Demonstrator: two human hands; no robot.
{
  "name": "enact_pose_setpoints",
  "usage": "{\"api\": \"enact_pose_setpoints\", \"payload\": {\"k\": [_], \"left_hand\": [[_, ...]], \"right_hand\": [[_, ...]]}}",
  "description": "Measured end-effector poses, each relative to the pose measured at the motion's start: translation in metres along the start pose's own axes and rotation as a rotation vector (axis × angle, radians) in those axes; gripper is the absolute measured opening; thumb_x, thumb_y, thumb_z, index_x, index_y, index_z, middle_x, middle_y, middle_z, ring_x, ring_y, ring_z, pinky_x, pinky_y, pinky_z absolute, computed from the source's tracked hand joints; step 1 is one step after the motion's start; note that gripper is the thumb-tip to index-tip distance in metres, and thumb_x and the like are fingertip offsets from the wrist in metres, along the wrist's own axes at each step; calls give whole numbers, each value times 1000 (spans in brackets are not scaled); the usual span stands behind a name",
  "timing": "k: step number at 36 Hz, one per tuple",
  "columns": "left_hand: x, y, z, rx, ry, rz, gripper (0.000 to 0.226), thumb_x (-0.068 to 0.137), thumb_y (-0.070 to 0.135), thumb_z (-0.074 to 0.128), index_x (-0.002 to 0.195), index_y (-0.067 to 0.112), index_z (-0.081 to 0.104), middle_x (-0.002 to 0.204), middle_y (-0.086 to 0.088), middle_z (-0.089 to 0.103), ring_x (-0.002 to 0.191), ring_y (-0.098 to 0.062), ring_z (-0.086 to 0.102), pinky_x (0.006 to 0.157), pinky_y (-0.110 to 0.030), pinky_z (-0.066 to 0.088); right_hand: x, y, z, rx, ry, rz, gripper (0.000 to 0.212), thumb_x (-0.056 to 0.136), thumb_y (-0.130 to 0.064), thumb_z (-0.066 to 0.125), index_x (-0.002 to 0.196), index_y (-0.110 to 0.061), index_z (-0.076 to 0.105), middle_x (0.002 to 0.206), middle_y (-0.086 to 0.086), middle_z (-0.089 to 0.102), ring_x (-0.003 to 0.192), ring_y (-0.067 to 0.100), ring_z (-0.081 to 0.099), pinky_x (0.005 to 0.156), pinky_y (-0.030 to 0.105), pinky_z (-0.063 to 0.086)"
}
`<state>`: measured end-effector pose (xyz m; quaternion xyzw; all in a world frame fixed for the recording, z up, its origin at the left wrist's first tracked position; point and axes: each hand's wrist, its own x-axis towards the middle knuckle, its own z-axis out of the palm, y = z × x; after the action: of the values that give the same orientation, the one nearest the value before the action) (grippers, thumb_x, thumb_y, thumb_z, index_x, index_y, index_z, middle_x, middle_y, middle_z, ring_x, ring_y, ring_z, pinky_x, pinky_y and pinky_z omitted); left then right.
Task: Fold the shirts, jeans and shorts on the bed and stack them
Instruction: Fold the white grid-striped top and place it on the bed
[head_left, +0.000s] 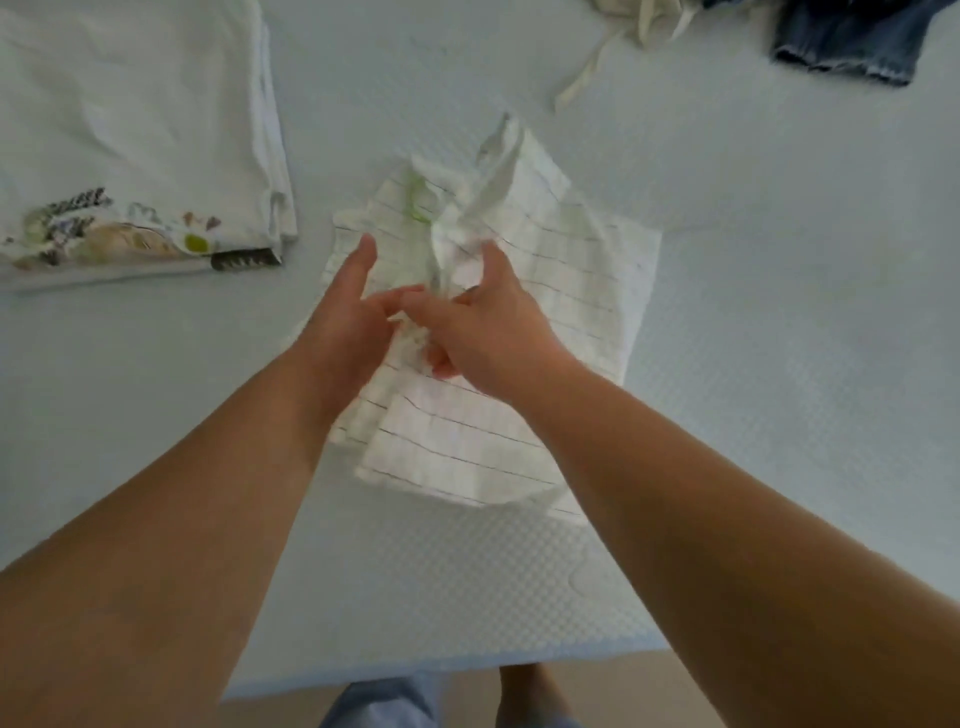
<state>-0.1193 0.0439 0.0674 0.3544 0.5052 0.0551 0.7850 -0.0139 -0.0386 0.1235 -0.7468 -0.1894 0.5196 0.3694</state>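
The right hand is pinching bunched cloth at the middle of the striped shirt, while the left hand is resting just beside it, fingers straight and slightly apart. The shirt is lying directly under both hands, its long axis running away from the person on the pale bed. A folded printed shirt is sitting far left, with denim at the far right.
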Motion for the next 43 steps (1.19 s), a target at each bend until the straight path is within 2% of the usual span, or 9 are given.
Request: {"api": "enact_pose_setpoints", "payload": {"k": [1, 4, 7, 10, 14, 22, 26, 35, 43], "left_hand": [[1, 4, -9, -24, -26, -1, 35, 100, 42, 35, 82, 49, 64, 75, 27, 69, 72, 7, 67, 54, -14, 52], [2, 16, -33, 16, -242, -224, 64, 82, 74, 37, 110, 28, 70, 114, -2, 69, 103, -20, 66, 75, -34, 55], [10, 13, -31, 422, -62, -182, 65, 72, 67, 61, 123, 27, 61, 126, 0, 60, 110, -18, 60, 80, -30, 47], [15, 4, -16, 810, 161, 80, 50, 70, 56, 71, 104, 24, 54, 95, 15, 57, 85, -3, 54, 64, -21, 38], [14, -11, -5, 945, 252, 243, 37, 72, 38, 76, 71, 30, 40, 70, 17, 43, 63, 2, 40, 52, -21, 29], [0, 4, -31, 891, 382, 570, 45, 80, 33, 66, 59, 22, 28, 58, 9, 27, 45, -3, 26, 41, -12, 26], [5, 2, -55, 1009, 374, 333, 34, 86, 33, 58, 65, 18, 36, 61, 6, 35, 56, -13, 35, 48, -28, 27], [15, 0, -57, 992, 461, 377, 47, 83, 34, 64, 62, 19, 25, 60, 6, 25, 52, -12, 22, 47, -28, 20], [24, -1, -49, 1018, 418, 295, 34, 74, 51, 64, 77, 25, 43, 73, 12, 42, 66, -10, 44, 54, -27, 31]], "right_hand": [[8, 1, 12, -24, -11, 15, 82, 83, -39, 65, 147, -27, 14, 92, -1, 64, 66, 11, 66, 45, 17, 49], [16, 12, 32, -111, 1, 0, 74, 87, -40, 60, 147, -22, 21, 91, -13, 60, 74, 3, 60, 53, 17, 48], [2, 36, 30, -309, 169, -158, 53, 88, -37, 58, 136, -24, 41, 113, -13, 54, 94, 1, 54, 72, 15, 42], [-16, 64, 12, -484, 429, -292, 43, 88, -27, 58, 130, -18, 49, 122, -10, 44, 118, 8, 39, 100, 23, 30], [-24, 94, -14, -587, 533, -140, 59, 91, -31, 53, 143, -15, 32, 150, 1, 25, 140, 14, 12, 114, 29, 5], [-19, 108, 3, -727, 376, -257, 73, 92, -55, 26, 148, -20, -6, 151, -11, -13, 140, 4, -21, 112, 23, -18], [-1, 116, 16, -937, 184, -151, 73, 90, -63, 15, 142, -26, -23, 147, -5, -33, 135, 13, -36, 110, 36, -25], [12, 115, -1, -1003, 323, -247, 71, 92, -58, 18, 150, -23, -4, 150, -7, -25, 138, 11, -29, 108, 32, -26], [53, 128, -46, -1067, 283, -87, 79, 89, -66, 19, 148, -26, -14, 155, 1, -25, 139, 16, -27, 111, 36, -17]]}}
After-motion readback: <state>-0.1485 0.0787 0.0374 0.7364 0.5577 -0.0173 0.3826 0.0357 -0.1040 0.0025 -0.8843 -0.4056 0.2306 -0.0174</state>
